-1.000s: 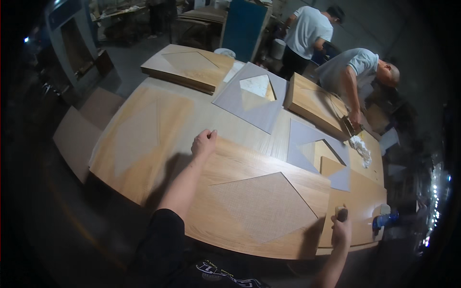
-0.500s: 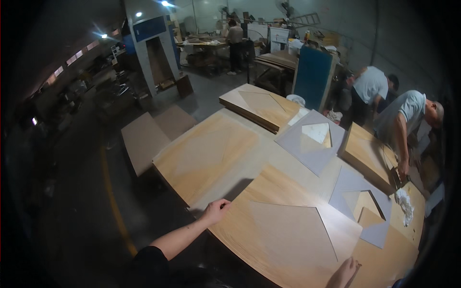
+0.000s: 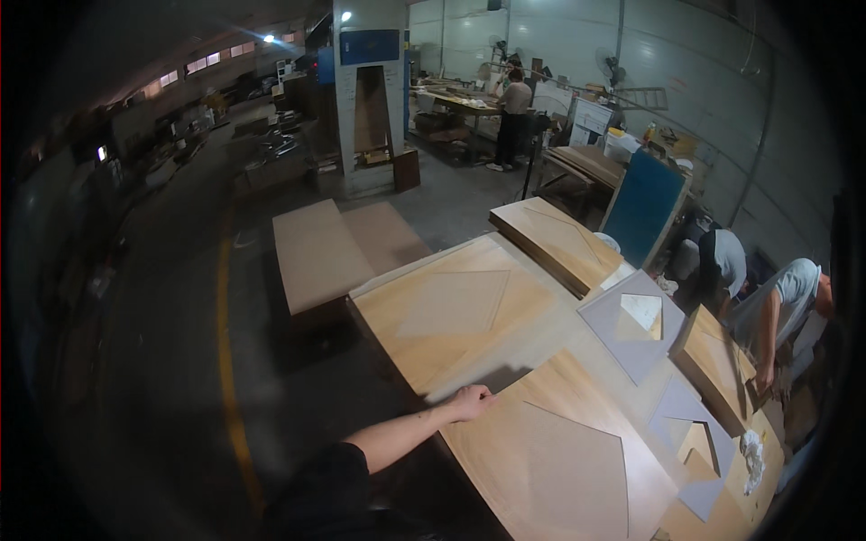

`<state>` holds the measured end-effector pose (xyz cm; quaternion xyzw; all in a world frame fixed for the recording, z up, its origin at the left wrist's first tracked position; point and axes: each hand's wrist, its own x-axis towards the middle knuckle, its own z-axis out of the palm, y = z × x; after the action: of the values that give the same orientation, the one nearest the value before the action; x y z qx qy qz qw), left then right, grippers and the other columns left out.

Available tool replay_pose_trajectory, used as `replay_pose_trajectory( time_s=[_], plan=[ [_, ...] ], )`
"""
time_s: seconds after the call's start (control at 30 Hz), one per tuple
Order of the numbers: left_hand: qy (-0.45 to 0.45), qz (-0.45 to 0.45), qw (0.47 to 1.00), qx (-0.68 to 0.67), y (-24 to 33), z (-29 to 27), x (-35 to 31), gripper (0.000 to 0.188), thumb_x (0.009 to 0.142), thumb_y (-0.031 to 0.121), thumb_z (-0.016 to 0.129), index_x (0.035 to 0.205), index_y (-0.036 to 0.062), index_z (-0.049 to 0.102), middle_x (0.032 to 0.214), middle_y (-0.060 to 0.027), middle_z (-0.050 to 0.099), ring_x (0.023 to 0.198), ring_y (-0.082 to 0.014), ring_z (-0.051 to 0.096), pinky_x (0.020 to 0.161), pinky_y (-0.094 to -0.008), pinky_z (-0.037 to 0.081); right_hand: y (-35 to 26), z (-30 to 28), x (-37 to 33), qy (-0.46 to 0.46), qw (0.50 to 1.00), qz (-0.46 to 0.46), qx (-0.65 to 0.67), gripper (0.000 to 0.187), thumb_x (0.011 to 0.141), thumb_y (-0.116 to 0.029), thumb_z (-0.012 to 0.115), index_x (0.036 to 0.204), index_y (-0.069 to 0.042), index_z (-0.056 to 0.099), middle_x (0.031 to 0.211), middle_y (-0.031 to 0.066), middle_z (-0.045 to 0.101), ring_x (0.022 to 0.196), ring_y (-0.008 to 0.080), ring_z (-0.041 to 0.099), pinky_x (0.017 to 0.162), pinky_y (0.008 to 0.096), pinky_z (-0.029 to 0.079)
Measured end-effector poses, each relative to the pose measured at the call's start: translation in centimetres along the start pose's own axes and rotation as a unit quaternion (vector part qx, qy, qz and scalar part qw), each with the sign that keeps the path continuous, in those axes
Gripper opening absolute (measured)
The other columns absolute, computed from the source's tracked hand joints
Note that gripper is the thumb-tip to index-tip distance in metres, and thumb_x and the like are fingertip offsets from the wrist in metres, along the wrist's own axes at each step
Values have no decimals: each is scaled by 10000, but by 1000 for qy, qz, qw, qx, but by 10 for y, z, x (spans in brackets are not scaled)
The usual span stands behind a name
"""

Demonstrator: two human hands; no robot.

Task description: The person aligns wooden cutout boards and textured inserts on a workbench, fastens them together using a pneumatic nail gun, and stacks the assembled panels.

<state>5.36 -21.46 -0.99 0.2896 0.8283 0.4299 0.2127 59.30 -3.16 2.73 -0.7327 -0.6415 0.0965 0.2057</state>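
My left hand (image 3: 470, 403) is closed on the left edge of a wood-grain panel (image 3: 492, 451), with the fingers curled over its corner. The panel lies tilted across the near side of the worktable, bearing a flat beige four-sided shape (image 3: 577, 473) with thin dark outlines. My right hand is out of view beyond the lower edge. Left of and beyond my left hand, a second wood-grain panel (image 3: 397, 361) lies flat, with a similar beige shape (image 3: 456, 305) in its middle.
Farther back sits a stack of panels (image 3: 541, 236). Two grey boards with cut-outs (image 3: 600, 320) lie on the right, beside a thick panel stack (image 3: 704, 361) and a crumpled white cloth (image 3: 751, 460). Two people (image 3: 785, 307) bend over at the right. Brown boards (image 3: 316, 252) stand left of the table.
The view has swung left, so the table and panels sit farther right and lower. My left hand keeps its hold on the panel's edge. My right hand has left the picture.
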Motion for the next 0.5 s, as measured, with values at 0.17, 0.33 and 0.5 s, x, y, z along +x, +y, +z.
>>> replay_pose_trajectory(
  time_s=[0.17, 0.33, 0.5],
  plan=[
    [-236, -32, 971, 34, -53, -113, -41, 449, 991, 474, 608, 1058, 38, 693, 1015, -88, 719, 943, -175, 651, 824, -348, 512, 6, -39, -131, -54, 978, 71, 187, 497, 994, -327, 616, 1373, -8, 573, 1289, 176, 645, 1150, 306, 594, 961, 374, 479],
    [-313, -48, 937, -146, -104, -112, -50, 529, 1019, 448, 590, 1316, 11, 599, 1245, -77, 643, 1116, -132, 573, 947, -326, 476, 92, -30, -223, -164, 849, 268, 425, 492, 983, -233, 674, 1358, 69, 576, 1287, 140, 649, 1140, 248, 612, 939, 367, 504],
    [-257, -57, 959, -108, -98, -98, -22, 564, 991, 466, 636, 1310, 1, 622, 1216, -92, 685, 1069, -161, 616, 914, -361, 510, 77, -38, -263, -176, 767, 279, 550, 560, 1003, -396, 575, 1450, -64, 513, 1403, 121, 594, 1254, 311, 547, 1034, 480, 418]
  ],
)
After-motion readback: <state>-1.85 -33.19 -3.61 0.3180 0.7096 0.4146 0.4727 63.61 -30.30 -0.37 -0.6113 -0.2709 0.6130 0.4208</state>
